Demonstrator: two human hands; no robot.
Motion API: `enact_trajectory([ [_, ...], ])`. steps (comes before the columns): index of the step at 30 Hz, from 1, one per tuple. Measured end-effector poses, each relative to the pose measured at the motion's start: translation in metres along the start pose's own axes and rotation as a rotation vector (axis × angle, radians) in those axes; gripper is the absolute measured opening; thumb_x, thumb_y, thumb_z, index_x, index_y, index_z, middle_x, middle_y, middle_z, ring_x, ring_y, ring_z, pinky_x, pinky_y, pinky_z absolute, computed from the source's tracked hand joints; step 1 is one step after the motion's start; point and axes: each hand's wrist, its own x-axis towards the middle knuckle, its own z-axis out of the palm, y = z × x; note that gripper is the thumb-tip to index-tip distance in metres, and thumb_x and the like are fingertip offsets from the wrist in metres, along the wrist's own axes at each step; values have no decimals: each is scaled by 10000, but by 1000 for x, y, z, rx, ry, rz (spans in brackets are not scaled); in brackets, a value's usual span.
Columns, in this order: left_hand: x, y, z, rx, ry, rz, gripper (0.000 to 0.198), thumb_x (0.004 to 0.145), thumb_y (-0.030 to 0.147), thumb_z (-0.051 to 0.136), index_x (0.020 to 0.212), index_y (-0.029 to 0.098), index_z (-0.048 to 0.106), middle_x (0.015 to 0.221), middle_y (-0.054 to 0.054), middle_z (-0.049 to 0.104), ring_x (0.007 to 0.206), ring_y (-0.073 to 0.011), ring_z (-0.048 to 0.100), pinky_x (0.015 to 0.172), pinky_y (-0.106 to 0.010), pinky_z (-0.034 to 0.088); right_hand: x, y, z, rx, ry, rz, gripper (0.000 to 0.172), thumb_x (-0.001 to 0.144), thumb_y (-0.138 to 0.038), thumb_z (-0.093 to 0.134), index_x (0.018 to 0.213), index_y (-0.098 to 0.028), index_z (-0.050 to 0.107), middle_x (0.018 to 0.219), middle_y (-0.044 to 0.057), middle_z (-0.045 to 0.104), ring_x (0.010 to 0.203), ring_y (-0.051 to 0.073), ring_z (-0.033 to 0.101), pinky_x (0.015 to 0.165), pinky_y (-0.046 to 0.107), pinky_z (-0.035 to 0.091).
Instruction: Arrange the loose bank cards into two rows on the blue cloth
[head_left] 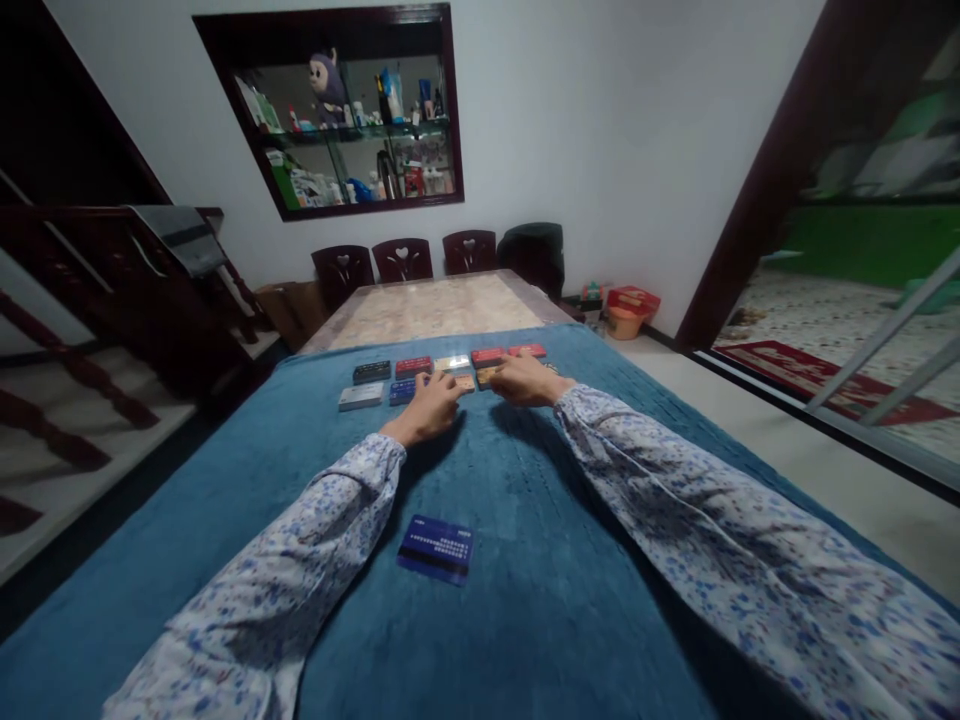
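Observation:
Bank-style cards lie in stacks in two rows on the blue cloth [360, 540]. My left hand [429, 408] reaches over the near row, its bent fingers around an orange card stack [465, 383]. My right hand [525, 382] has its fingers curled at a gold card stack [486, 377], partly hiding it. Left of them are a blue card stack [402, 392] and a silver card stack [361, 397]. Behind stand a black card stack [372, 372], red card stacks [412, 368] and a pale stack [451, 363]. A single dark blue card [436, 549] lies flat between my forearms, stripe side up.
Past the cloth, the bare marble tabletop [442, 305] extends to dark chairs [403, 260] against the wall. A wooden stair railing [45, 400] is at left. On the floor at right stands an orange bucket [625, 320], near a doorway with a red mat [825, 375].

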Motion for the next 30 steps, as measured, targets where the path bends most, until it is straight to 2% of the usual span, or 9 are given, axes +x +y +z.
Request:
enact_trajectory([
  [4, -17, 3, 1, -7, 14, -4, 369, 878, 129, 504, 1200, 220, 657, 1256, -140, 595, 1191, -308, 471, 994, -504, 310, -4, -15, 4, 27, 23, -31, 250, 914, -193, 505, 981, -196, 746, 1034, 112, 748, 1047, 254, 593, 828, 359, 292],
  [9, -38, 4, 3, 10, 17, 4, 376, 900, 123, 442, 1188, 182, 675, 1168, -155, 629, 1139, -304, 490, 994, -529, 313, -16, -37, 4, 53, 24, -71, 236, 883, -174, 532, 979, -178, 747, 1015, 118, 752, 1024, 259, 599, 819, 369, 285],
  [20, -86, 14, 5, -25, 43, 40, 394, 898, 87, 456, 1192, 213, 686, 1085, -126, 649, 1086, -281, 524, 1030, -533, 300, -36, -80, 13, 89, 58, -115, 254, 880, -201, 539, 1050, -202, 728, 1012, 114, 752, 986, 242, 588, 768, 354, 266],
  [30, -127, 18, 4, -69, 55, 58, 354, 921, 97, 422, 1112, 215, 694, 1052, -97, 677, 1051, -246, 532, 1033, -513, 278, -49, -110, 6, 143, 67, -227, 228, 873, -230, 545, 1029, -191, 707, 988, 98, 735, 953, 231, 553, 734, 348, 238],
])
